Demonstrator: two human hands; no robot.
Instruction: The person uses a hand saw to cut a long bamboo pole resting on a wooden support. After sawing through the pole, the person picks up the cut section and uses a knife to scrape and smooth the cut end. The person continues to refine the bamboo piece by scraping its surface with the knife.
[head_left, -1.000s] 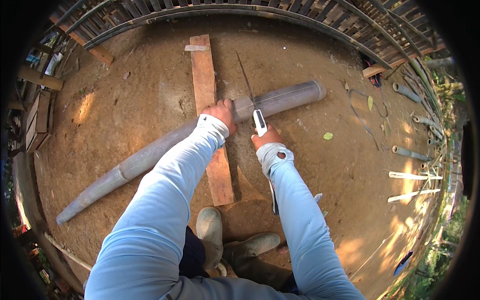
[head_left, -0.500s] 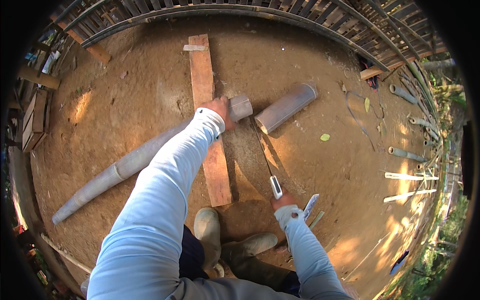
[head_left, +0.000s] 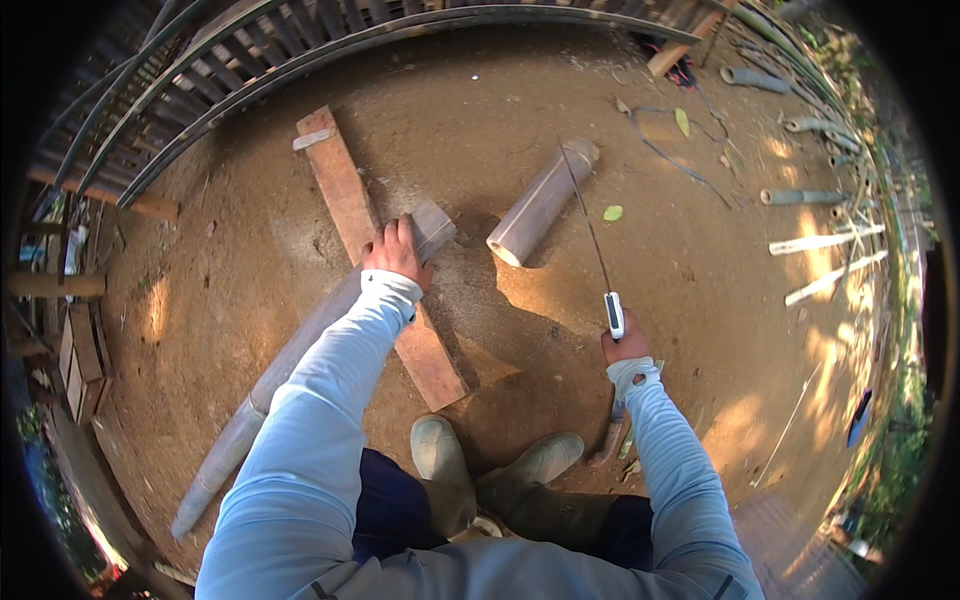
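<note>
My left hand [head_left: 396, 252] presses down on a long grey bamboo pole [head_left: 290, 352], its fingers curled over the pole close to the cut end. That end lies across a reddish wooden plank [head_left: 340, 180], while the other end reaches toward the lower left. In my right hand [head_left: 626, 340] is a handsaw [head_left: 613, 312], gripped by its white handle. Its thin dark blade points away from me, and the tip overlaps a short bamboo section [head_left: 543, 205] in the picture. This cut section lies on the ground, apart from the pole, with its open end toward me.
A small pale strip [head_left: 314, 139] lies across the plank's far end. Slatted fencing [head_left: 300, 60] curves along the back. Several bamboo lengths [head_left: 800, 197] lie at the right. By my right boot [head_left: 548, 458] is a tool [head_left: 610, 435], partly hidden by my sleeve.
My right hand has carried the saw right and away from the pole's cut end. The pole now runs more steeply in the picture, and the whole view has turned. My left hand stays on the pole.
</note>
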